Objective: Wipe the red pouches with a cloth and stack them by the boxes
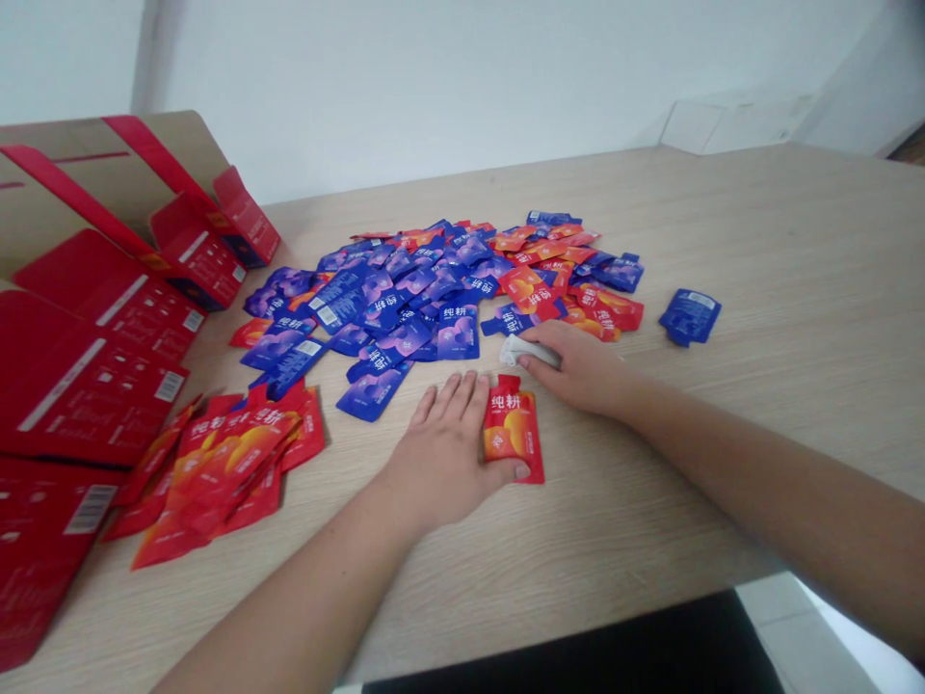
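My left hand (446,439) lies flat on the wooden table (758,251), its thumb and fingers around the left edge of a red-orange pouch (515,424) that lies flat. My right hand (578,364) rests just behind it, fingers closed on a small white cloth or wipe (521,349). A big loose heap of blue and red pouches (448,289) spreads behind both hands. A stack of red pouches (224,463) lies to the left of my left hand.
Flattened red cartons (87,366) and a brown cardboard box (108,183) crowd the table's left side. One blue pouch (690,314) lies apart at the right. The table's front edge runs close below my forearms, with dark floor beyond.
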`<control>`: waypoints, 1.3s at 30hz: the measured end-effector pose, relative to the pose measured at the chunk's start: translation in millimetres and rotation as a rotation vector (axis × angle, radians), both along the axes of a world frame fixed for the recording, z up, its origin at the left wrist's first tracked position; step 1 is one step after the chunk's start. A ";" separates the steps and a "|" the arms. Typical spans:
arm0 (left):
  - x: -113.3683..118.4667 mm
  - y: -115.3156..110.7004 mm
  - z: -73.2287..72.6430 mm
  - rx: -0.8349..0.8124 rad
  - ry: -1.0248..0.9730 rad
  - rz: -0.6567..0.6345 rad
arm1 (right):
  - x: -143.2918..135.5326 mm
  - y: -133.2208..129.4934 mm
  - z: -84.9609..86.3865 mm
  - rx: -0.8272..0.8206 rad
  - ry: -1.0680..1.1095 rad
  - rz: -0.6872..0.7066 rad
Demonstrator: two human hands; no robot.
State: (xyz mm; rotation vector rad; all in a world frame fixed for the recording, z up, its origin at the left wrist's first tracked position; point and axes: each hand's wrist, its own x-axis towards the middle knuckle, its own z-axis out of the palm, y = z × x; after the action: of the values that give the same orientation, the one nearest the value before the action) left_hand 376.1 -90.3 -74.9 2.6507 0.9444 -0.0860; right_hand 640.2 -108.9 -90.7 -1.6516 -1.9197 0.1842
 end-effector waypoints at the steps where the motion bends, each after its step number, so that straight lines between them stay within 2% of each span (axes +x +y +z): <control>1: 0.5 0.2 -0.5 -0.001 0.002 0.007 | -2.5 -3.6 3.4 0.011 -0.001 0.024; 4: 2.2 0.8 0.1 0.008 -0.006 0.041 | -14.0 -19.0 18.2 -0.001 0.000 0.188; 7: 3.7 1.8 1.8 0.005 0.020 0.068 | -26.5 -34.6 32.5 -0.183 0.006 0.465; 9: 4.5 2.6 2.6 0.005 0.041 0.061 | -31.3 -40.1 36.4 -0.287 0.006 0.568; 11: 5.0 3.4 2.8 0.004 0.049 0.057 | -32.4 -39.9 34.9 -0.293 -0.012 0.544; 16: 4.3 4.3 0.1 0.002 0.008 0.066 | -26.6 -21.6 19.5 -0.179 -0.040 0.306; 23: 4.2 0.0 -2.3 0.018 -0.018 0.058 | -21.6 -4.6 5.1 -0.131 -0.123 0.121; 29: -3.1 6.1 5.6 -0.039 -0.078 -0.019 | -18.8 -4.8 1.6 -0.061 -0.114 0.089; 34: -3.1 12.3 3.1 -0.018 -0.053 -0.017 | -17.0 -4.8 -1.1 -0.013 -0.033 0.064; 37: -0.1 12.6 0.9 -0.012 0.002 0.008 | -18.1 -10.5 3.8 0.007 -0.014 0.071; 39: 0.9 12.7 0.6 -0.013 0.019 0.015 | -18.7 -17.3 10.3 0.010 0.002 0.142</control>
State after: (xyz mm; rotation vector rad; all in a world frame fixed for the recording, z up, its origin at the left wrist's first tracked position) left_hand 377.0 -77.7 -74.3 2.6352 0.9666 -0.1140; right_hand 621.5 -126.2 -80.5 -1.5082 -2.0344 0.2325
